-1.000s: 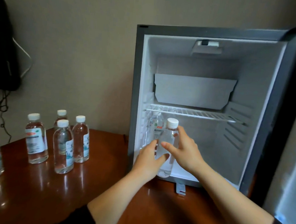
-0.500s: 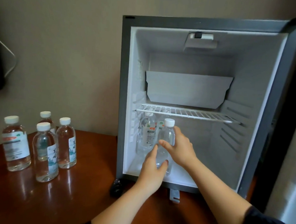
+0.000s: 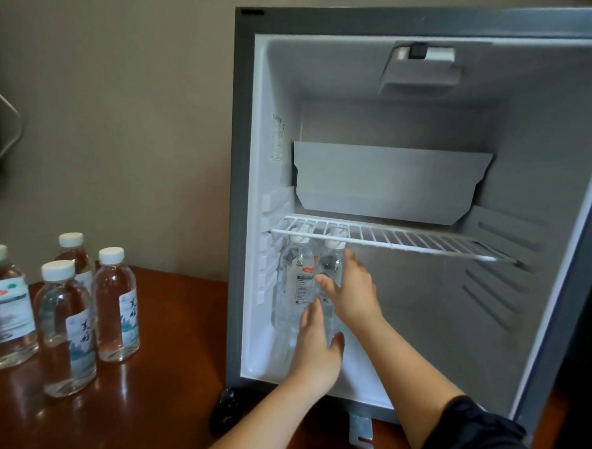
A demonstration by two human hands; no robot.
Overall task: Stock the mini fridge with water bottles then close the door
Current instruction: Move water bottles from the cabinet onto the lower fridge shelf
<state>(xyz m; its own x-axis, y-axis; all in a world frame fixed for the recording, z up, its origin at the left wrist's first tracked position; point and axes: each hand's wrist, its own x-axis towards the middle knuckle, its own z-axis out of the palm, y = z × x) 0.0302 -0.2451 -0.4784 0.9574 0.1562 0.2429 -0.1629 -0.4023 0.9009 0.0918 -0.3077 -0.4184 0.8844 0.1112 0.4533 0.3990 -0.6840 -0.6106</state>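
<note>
Water bottle (image 3: pixel 331 269) — upright, white cap, in the lower compartment of the mini fridge (image 3: pixel 238 187), under the wire shelf (image 3: pixel 407 238), just right of a second bottle (image 3: pixel 296 282). Both hands are clamped on it: right hand (image 3: pixel 354 294) round the middle, left hand (image 3: pixel 315 349) round the base. The second bottle's label has green and red marks; the print is too small to read. Four more bottles (image 3: pixel 66 332) are grouped on the glossy red-brown desk (image 3: pixel 163 372), left of the fridge — two carry brush-style characters. Beige wall (image 3: pixel 122 112) behind. The fridge stands open.
</note>
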